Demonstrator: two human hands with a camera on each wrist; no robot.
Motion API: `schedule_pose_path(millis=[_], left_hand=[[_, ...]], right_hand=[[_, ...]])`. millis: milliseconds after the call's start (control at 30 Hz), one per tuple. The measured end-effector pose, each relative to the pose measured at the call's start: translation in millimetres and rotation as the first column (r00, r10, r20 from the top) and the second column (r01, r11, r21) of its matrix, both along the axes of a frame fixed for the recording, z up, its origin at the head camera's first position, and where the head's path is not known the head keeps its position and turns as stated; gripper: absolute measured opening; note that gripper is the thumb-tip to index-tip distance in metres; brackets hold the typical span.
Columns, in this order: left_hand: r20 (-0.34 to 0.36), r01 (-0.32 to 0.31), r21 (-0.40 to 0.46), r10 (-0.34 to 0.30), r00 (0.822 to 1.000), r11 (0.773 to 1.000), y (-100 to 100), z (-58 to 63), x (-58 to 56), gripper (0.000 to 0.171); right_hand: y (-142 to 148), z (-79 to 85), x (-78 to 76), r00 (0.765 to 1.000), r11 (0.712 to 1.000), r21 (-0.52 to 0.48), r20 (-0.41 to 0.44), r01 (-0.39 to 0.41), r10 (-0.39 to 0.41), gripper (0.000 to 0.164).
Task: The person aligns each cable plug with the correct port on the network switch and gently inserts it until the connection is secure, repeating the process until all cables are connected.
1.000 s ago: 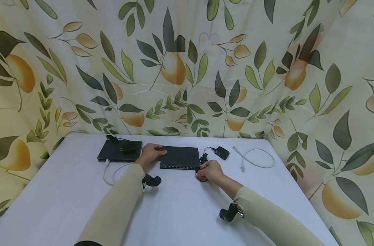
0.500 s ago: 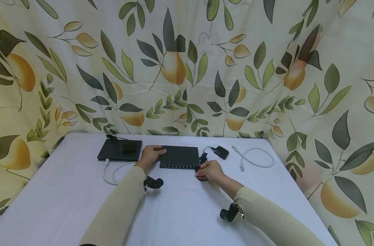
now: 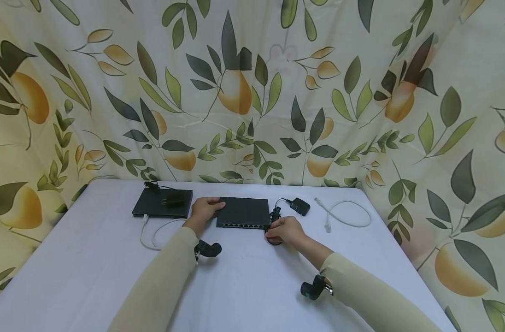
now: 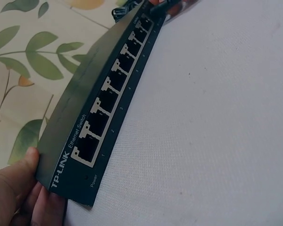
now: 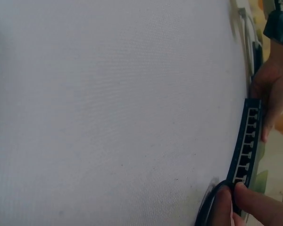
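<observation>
A black TP-LINK Ethernet switch [image 3: 242, 211] lies on the white table, its row of ports facing me. My left hand [image 3: 201, 214] grips its left end; the left wrist view shows the thumb on the top edge and fingers lower down. At the front right corner, my right hand [image 3: 286, 229] pinches the end of a black power cable [image 5: 205, 206] against the port side. In the left wrist view the dark plug [image 4: 163, 7] meets the far end of the port row. How deep it sits is hidden by the fingers.
Left of the switch lies another flat black box [image 3: 146, 205] with a black adapter [image 3: 174, 199] on top and a white cable [image 3: 141, 234] plugged in. A black power adapter [image 3: 300, 206] and a loose white network cable [image 3: 356, 225] lie to the right. Patterned curtains surround the table.
Both hands keep their holds on the switch and the cable end. The right forearm has shifted very slightly to the right.
</observation>
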State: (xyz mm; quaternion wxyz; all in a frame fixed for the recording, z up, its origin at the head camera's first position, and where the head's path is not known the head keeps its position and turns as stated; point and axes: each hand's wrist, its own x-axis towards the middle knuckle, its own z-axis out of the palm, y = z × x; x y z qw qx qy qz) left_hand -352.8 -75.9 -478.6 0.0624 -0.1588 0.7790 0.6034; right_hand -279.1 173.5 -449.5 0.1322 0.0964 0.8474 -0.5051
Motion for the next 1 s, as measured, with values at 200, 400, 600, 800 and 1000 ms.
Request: schedule_pose_path(millis=[200,400,600,800,1000], left_hand=[[-0.001,-0.012,0.037,0.012,1.0,0.999,-1,-0.3,-0.1,0.041],[0.007,-0.011,0.056,0.011,1.0,0.998,-1,-1.9,-0.4,0.041],[0.029,-0.011,0.034,0.01,1.0,0.999,-3,-3.8,-1.8,0.04],[0.015,-0.004,0.054,0.003,1.0,0.999,-5,-5.3,-0.9,0.041],[-0.004,0.004,0.066,-0.004,1.0,0.998,-7,-5.9,-0.2,0.041]], right_hand=[[9,7.3,-6.3,0.999,1.0,0.021,-0.044,-0.015,0.015,0.024],[33,30.4,-21.4,0.993,0.999,0.033,-0.115,-0.022,0.025,0.031],[76,46.2,-40.1,0.979,0.969,0.246,-0.193,-0.011,0.06,0.036],[116,41.5,-52.4,0.982,0.93,0.367,-0.181,0.018,0.053,0.042],[139,35.1,-60.7,0.99,0.905,0.421,-0.139,0.058,0.002,0.044]])
